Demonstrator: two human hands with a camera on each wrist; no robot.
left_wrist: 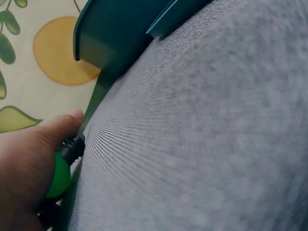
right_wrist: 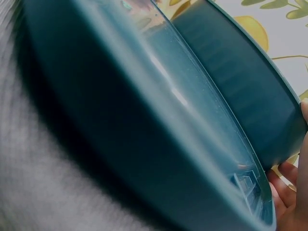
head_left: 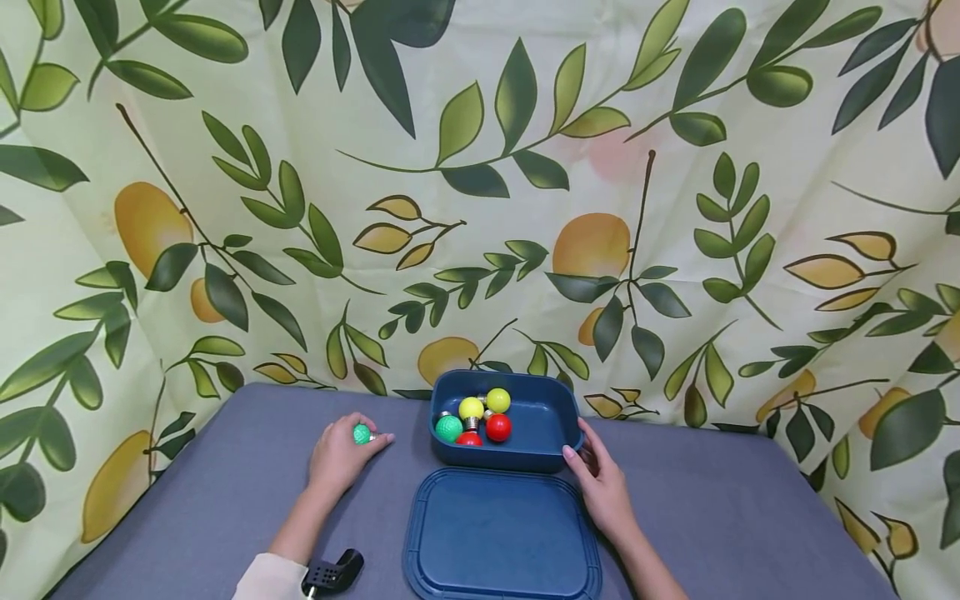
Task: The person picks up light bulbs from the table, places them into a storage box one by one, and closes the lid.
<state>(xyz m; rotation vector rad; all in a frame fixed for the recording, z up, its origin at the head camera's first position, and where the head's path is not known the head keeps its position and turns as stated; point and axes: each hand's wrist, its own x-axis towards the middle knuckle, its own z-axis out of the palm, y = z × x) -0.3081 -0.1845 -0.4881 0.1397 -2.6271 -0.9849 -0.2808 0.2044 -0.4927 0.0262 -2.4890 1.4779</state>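
Note:
My left hand point(head_left: 333, 458) is over the table left of the box and holds a small green bulb point(head_left: 362, 433). The left wrist view shows the same bulb's green globe point(left_wrist: 60, 177) and dark screw base point(left_wrist: 72, 149) beside the thumb. My right hand point(head_left: 606, 492) grips the front right corner of the open navy box point(head_left: 543, 421), thumb at the front and fingers along the right side. In the box's left half lie yellow bulbs point(head_left: 498, 400), red bulbs point(head_left: 498, 427) and a green bulb point(head_left: 448, 427). The right wrist view shows fingers point(right_wrist: 284, 192) at the box point(right_wrist: 240, 82).
A navy lid point(head_left: 502, 533) lies flat on the grey-covered table point(head_left: 727, 508), just in front of the box. A leaf-and-fruit patterned cloth point(head_left: 480, 242) hangs behind the table. At my left sleeve point(head_left: 270, 577) is a black device point(head_left: 333, 573).

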